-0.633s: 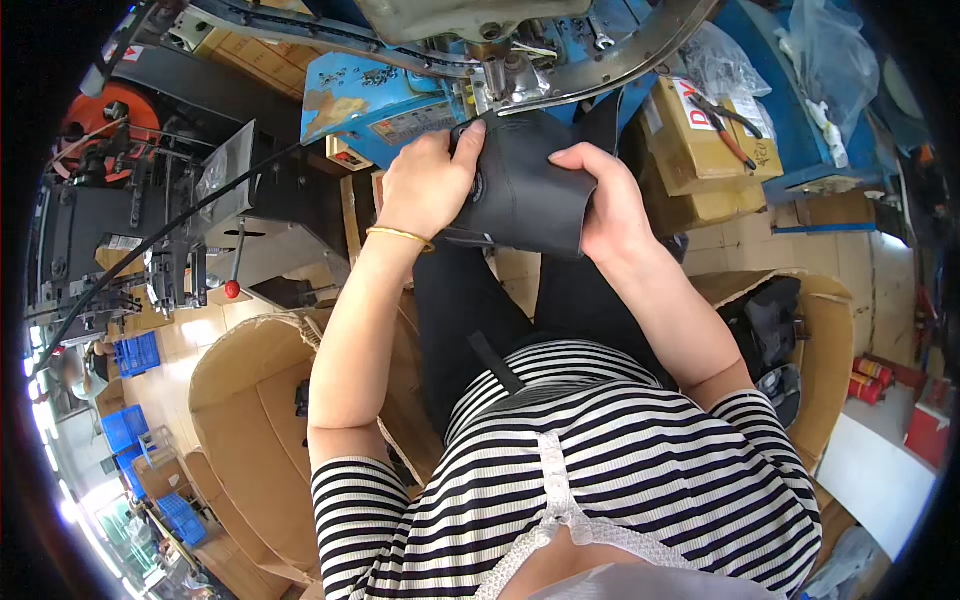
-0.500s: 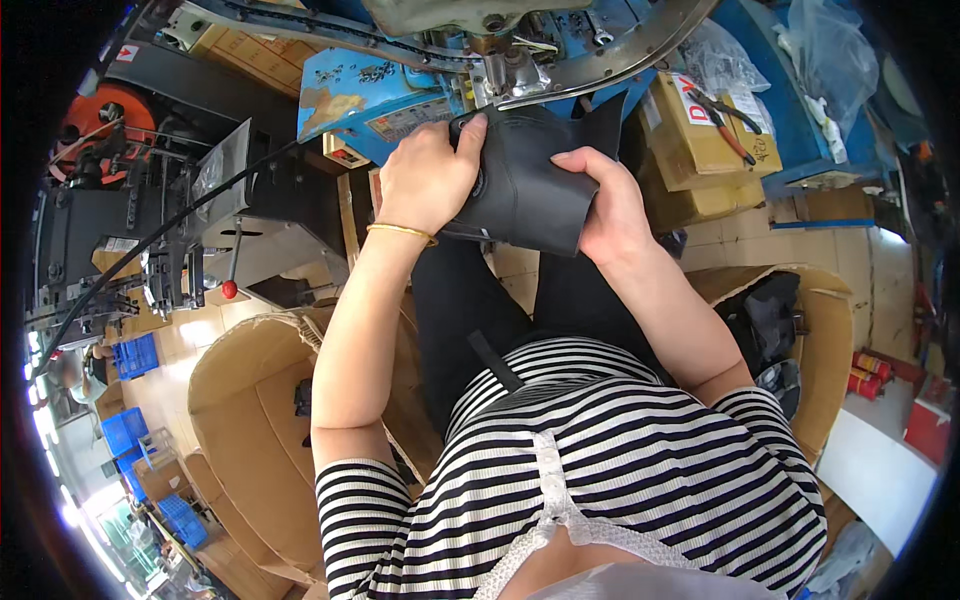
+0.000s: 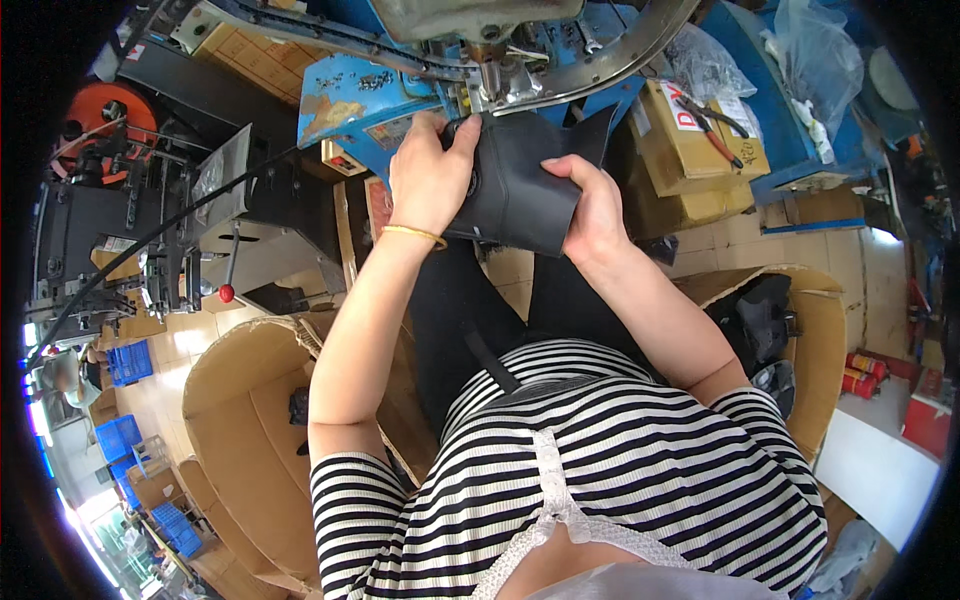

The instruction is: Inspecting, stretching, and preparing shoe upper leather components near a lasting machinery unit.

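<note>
A black leather piece [image 3: 520, 180] with a stitched seam, perhaps a shoe or boot upper, is held between both my hands under a metal machine head [image 3: 480, 18]. Its far edge lies at the foot of the machine's metal plunger [image 3: 490, 78], where contact is hard to make out. My left hand [image 3: 432, 170] grips the leather's left side, thumb on top near a dark round fitting. On the right side my right hand [image 3: 592, 205] pinches the piece, thumb above and fingers mostly hidden underneath. The leather's right part bends upward.
A curved metal rail [image 3: 640, 55] arches over the blue machine bed [image 3: 350, 95]. Pliers [image 3: 712, 130] lie on a cardboard box [image 3: 690, 160] at right. Large open cartons [image 3: 250, 440] stand on both sides of my legs. A red-knobbed lever [image 3: 227, 292] stands at left.
The view has shifted slightly. The leather and my right hand sit a little further left in the picture; both hands keep their hold.
</note>
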`<state>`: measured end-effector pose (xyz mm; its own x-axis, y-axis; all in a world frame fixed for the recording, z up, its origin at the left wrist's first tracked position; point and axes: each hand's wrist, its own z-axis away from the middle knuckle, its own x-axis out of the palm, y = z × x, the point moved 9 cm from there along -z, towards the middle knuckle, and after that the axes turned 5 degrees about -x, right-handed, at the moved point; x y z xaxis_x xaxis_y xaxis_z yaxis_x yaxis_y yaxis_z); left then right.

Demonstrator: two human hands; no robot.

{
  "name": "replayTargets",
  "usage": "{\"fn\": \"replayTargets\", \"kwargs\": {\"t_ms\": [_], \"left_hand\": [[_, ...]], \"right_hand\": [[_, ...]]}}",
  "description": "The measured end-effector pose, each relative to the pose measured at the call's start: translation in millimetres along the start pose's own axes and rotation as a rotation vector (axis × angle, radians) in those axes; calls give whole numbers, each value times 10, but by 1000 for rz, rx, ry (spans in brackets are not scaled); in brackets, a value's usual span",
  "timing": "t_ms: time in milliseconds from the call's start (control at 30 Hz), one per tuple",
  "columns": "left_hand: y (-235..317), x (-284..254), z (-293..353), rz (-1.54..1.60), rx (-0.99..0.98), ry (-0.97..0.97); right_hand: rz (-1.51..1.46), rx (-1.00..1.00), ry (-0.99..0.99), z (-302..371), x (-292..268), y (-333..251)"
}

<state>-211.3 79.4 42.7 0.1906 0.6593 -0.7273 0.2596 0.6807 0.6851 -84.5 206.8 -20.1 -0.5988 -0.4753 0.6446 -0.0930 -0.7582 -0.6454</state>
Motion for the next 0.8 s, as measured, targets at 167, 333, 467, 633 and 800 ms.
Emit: {"fn": "replayTargets", "kwargs": {"t_ms": [167,333,467,633,800], "left_hand": [[-134,135,54,547,-99,-52],[-121,179,76,559,-99,-60],[-120,169,45,676,-120,-54],[-160,130,74,801,-170,-81],[-242,137,29,879,-281,-95]], "right_hand": [[-63,56,16,106,50,-9],[-57,18,-17,93,101,-67],[-1,-7,-47,40,83,-65],[-3,-18,-55,128,251,-110],[144,-36,-32,163,396,-99]]}}
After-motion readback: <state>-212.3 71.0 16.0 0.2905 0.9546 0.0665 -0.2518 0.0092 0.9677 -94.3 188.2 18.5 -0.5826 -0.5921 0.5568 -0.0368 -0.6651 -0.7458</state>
